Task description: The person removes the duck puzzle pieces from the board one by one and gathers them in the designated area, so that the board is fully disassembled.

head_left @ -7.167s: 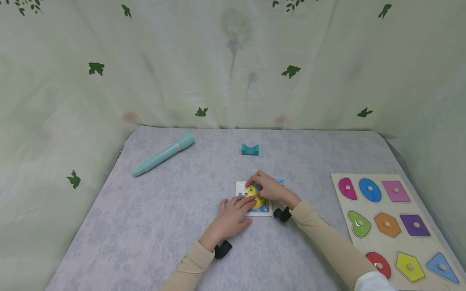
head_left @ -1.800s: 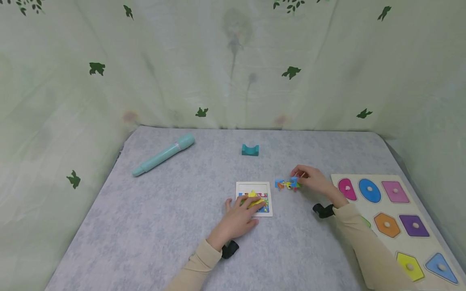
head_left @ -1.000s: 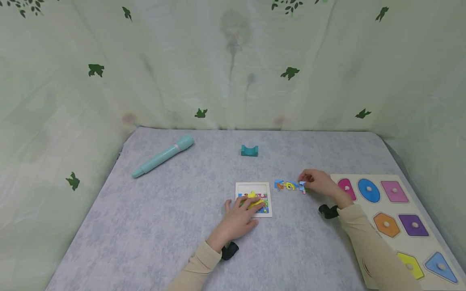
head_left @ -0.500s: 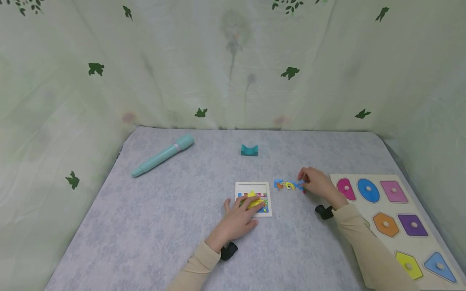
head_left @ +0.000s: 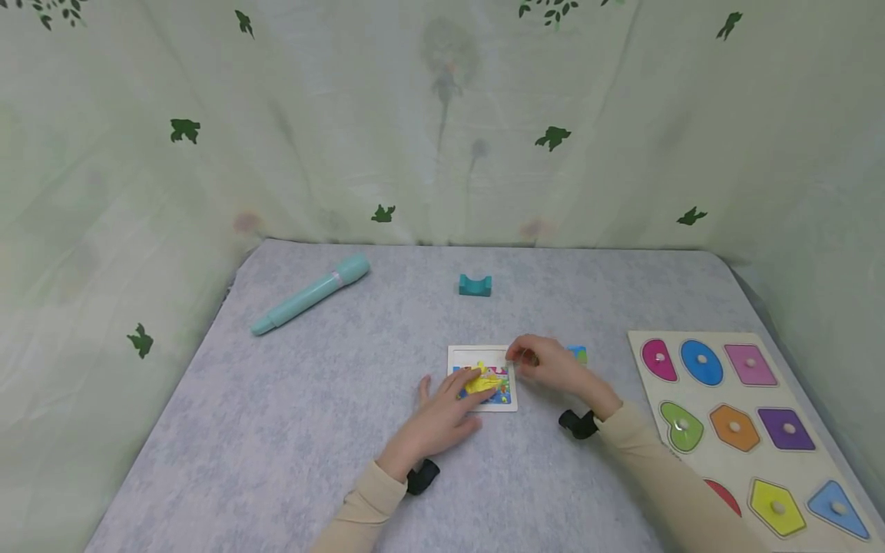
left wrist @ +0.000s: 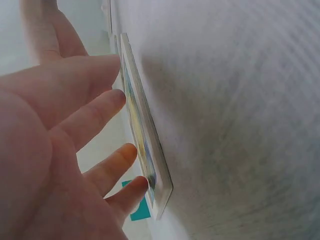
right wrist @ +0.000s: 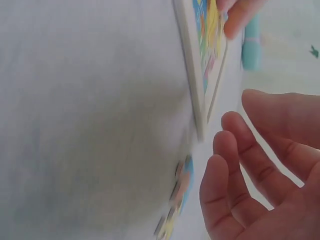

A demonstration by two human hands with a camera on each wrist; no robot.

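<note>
My left hand (head_left: 442, 418) lies over the lower part of a small white-framed jigsaw puzzle (head_left: 477, 357), its spread fingertips on the yellow, blue and pink picture pieces. The upper strip of the frame is bare white. At the frame's upper right corner is my right hand (head_left: 553, 367), its fingers loosely bent, with nothing visible between thumb and fingers in the right wrist view. Beneath and beside it lies a row of loose jigsaw pieces (right wrist: 182, 182); a blue and green piece (head_left: 578, 353) shows past the knuckles, the others being mostly hidden in the head view.
A wooden shape board (head_left: 657, 392) with knobbed coloured pieces lies at the right, partly under the right sleeve. Towards the back are a teal curved block (head_left: 475, 286) and a pale turquoise, marker-shaped tube (head_left: 311, 294). Leaf-patterned cloth surrounds the table.
A piece was held over the frame earlier. My right hand then handled the loose row's right end, lining it up, and has now moved left to the frame corner. My left hand stays on the puzzle.
</note>
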